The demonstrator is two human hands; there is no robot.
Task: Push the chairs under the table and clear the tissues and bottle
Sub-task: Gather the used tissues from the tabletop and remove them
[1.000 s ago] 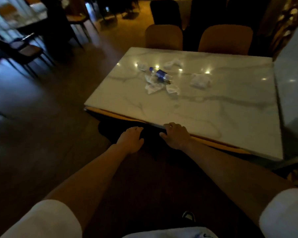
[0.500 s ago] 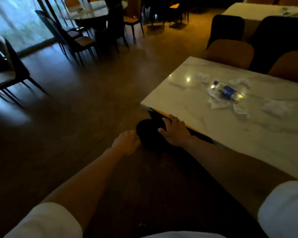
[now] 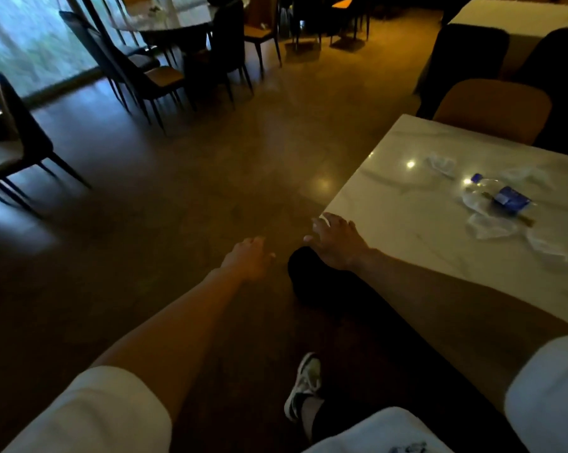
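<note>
The white marble-look table top (image 3: pixel 407 204) is shining glossy; the clear plastic bottle (image 3: pixel 495 196) and crumpled paper tissues (image 3: pixel 492 225) are lying matt.

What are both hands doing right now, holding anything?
Left hand: open, fingers loosely curled, holding nothing, off the dark chair.
Right hand: open, fingers spread, over the chair at the table corner; contact unclear.

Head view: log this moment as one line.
left hand: free over floor | right hand: open on dark chair at table corner | bottle, tissues: on table, uncleared
</note>
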